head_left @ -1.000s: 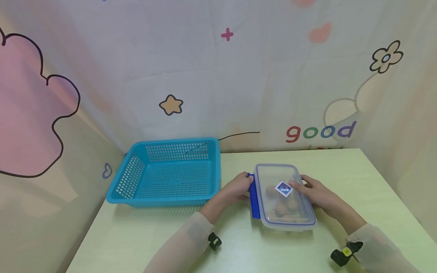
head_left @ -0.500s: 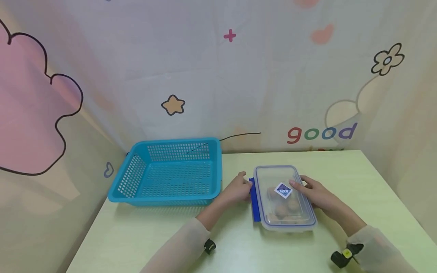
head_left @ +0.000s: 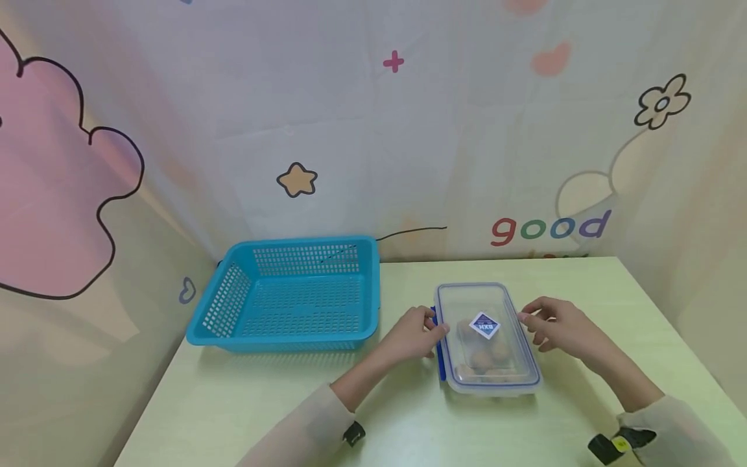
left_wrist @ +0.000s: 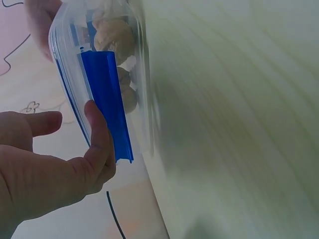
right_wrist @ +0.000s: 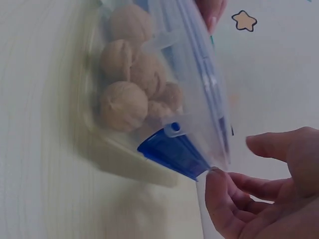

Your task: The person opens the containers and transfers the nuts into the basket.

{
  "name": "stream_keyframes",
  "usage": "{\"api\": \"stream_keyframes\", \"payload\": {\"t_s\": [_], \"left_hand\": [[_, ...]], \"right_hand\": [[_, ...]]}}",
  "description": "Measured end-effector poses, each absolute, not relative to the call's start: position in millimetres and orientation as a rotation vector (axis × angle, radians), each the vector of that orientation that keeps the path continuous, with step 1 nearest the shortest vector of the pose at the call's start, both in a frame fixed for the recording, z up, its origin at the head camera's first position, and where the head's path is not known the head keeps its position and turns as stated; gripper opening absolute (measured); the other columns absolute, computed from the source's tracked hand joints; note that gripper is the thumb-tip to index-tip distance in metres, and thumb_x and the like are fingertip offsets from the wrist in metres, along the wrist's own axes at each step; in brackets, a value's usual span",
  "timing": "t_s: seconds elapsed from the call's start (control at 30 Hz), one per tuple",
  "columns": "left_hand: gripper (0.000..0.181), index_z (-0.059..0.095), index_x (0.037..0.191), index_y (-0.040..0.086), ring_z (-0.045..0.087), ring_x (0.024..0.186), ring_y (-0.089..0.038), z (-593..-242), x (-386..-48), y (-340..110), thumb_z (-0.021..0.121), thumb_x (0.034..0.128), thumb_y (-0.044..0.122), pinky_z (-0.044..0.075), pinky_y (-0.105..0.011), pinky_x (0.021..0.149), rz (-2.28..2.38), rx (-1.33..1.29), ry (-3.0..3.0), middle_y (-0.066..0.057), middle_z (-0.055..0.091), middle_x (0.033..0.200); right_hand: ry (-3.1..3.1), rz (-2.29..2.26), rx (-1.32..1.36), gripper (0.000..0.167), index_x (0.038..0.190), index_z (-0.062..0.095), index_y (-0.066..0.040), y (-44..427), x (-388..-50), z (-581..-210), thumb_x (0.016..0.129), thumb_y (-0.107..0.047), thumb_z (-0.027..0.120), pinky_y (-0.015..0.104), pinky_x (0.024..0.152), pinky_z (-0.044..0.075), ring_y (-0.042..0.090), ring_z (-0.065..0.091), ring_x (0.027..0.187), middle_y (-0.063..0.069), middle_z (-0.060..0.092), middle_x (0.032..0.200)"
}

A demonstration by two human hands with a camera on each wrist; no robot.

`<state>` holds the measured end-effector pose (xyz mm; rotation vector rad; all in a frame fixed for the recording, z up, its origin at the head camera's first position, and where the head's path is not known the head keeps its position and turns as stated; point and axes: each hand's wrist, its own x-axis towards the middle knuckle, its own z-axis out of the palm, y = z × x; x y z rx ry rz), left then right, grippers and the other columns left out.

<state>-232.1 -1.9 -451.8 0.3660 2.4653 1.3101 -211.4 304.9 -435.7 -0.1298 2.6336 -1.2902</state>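
Note:
A clear box [head_left: 474,297] with a blue-edged lid and a diamond label [head_left: 484,325] lies flat, round brown walnut-like things [right_wrist: 123,106] inside. My left hand [head_left: 411,337] is at its left side, thumb near the lid's edge. In the left wrist view its fingers touch the blue side flap [left_wrist: 107,94], which stands out from the wall. My right hand [head_left: 563,331] is at the right side with relaxed fingers; in the right wrist view a fingertip touches the end of another blue flap [right_wrist: 172,154], its thumb apart.
An empty blue mesh basket [head_left: 280,342] stands on the pale table [head_left: 233,395], left of the box. Behind the table hangs a printed cloth [head_left: 443,149] with a star, a flower and the word "good".
My right hand has let go of the lid and moved right. My left hand's thumb has come over the lid's left edge, and the left flap has swung in toward the box.

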Motion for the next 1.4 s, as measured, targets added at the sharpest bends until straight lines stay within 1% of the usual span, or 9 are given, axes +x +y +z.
{"api": "stream_keyframes", "payload": {"t_s": [0.1,0.23,0.5,0.63,0.8,1.0,1.1,1.33,1.4], "left_hand": [[0.053,0.054,0.139,-0.006,0.069,0.068,-0.016,-452.4,-230.2,-0.1,0.071,0.1041,0.03,0.056,-0.029,0.065,1.349,0.333,2.418,-0.004,0.061,0.099],[0.055,0.052,0.14,-0.005,0.07,0.07,-0.019,-453.4,-227.7,1.1,0.075,0.1018,0.028,0.06,-0.032,0.067,1.393,0.306,2.374,-0.005,0.061,0.1],[0.049,0.05,0.139,0.001,0.068,0.075,-0.019,-455.4,-224.7,-2.5,0.071,0.1042,0.028,0.063,-0.034,0.069,1.421,0.265,2.344,-0.005,0.062,0.102],[0.05,0.05,0.139,-0.001,0.067,0.075,-0.018,-455.1,-229.1,-5.1,0.071,0.1041,0.027,0.061,-0.032,0.068,1.419,0.293,2.396,-0.005,0.062,0.102],[0.05,0.051,0.141,-0.002,0.065,0.076,-0.017,-455.9,-237.3,-10.6,0.069,0.1046,0.027,0.059,-0.03,0.065,1.387,0.273,2.468,-0.005,0.062,0.103],[0.051,0.051,0.144,-0.003,0.065,0.08,-0.017,-457.8,-244.5,-14.9,0.065,0.1057,0.028,0.058,-0.028,0.066,1.35,0.262,2.534,-0.008,0.061,0.11],[0.051,0.051,0.143,-0.004,0.064,0.085,-0.018,-458.1,-244.7,-15.9,0.065,0.1054,0.028,0.059,-0.029,0.069,1.342,0.283,2.558,-0.009,0.058,0.113],[0.048,0.056,0.139,-0.003,0.06,0.099,-0.021,-456.9,-242.3,-14.1,0.063,0.1044,0.029,0.058,-0.035,0.083,1.295,0.308,2.639,-0.012,0.055,0.118],[0.048,0.056,0.141,-0.002,0.061,0.1,-0.021,-456.5,-241.3,-12.6,0.063,0.1052,0.029,0.059,-0.036,0.083,1.296,0.299,2.641,-0.012,0.054,0.119]], "right_hand": [[2.557,-1.314,-0.161,0.045,0.135,0.054,0.013,305.0,-207.9,-431.4,0.11,-0.023,0.06,0.037,0.072,0.064,0.025,0.064,0.084,0.018,0.062,0.106],[2.506,-1.323,-0.147,0.046,0.138,0.051,0.014,302.3,-207.6,-430.5,0.109,-0.02,0.061,0.039,0.073,0.065,0.026,0.065,0.083,0.017,0.061,0.106],[2.515,-1.313,-0.117,0.047,0.137,0.05,0.013,289.6,-212.5,-432.8,0.107,-0.02,0.064,0.042,0.073,0.065,0.025,0.062,0.085,0.018,0.058,0.106],[2.539,-1.315,-0.116,0.046,0.137,0.051,0.012,284.8,-215.6,-433.3,0.107,-0.02,0.064,0.041,0.073,0.065,0.025,0.063,0.088,0.017,0.059,0.106],[2.52,-1.343,-0.142,0.046,0.14,0.05,0.014,275.6,-221.5,-434.4,0.108,-0.017,0.061,0.041,0.078,0.065,0.027,0.062,0.095,0.016,0.059,0.104],[2.497,-1.374,-0.141,0.047,0.14,0.049,0.016,267.1,-227.0,-433.4,0.108,-0.017,0.06,0.042,0.081,0.065,0.028,0.063,0.096,0.019,0.061,0.109],[2.494,-1.383,-0.138,0.046,0.139,0.049,0.016,266.7,-227.4,-434.5,0.109,-0.016,0.06,0.041,0.081,0.065,0.027,0.064,0.094,0.02,0.06,0.11],[2.518,-1.385,-0.14,0.046,0.139,0.05,0.016,266.6,-225.8,-435.0,0.108,-0.015,0.061,0.042,0.079,0.065,0.026,0.066,0.089,0.021,0.062,0.11],[2.521,-1.379,-0.138,0.046,0.14,0.05,0.015,266.8,-225.2,-434.5,0.108,-0.016,0.061,0.042,0.079,0.065,0.026,0.066,0.089,0.021,0.063,0.111]]}}
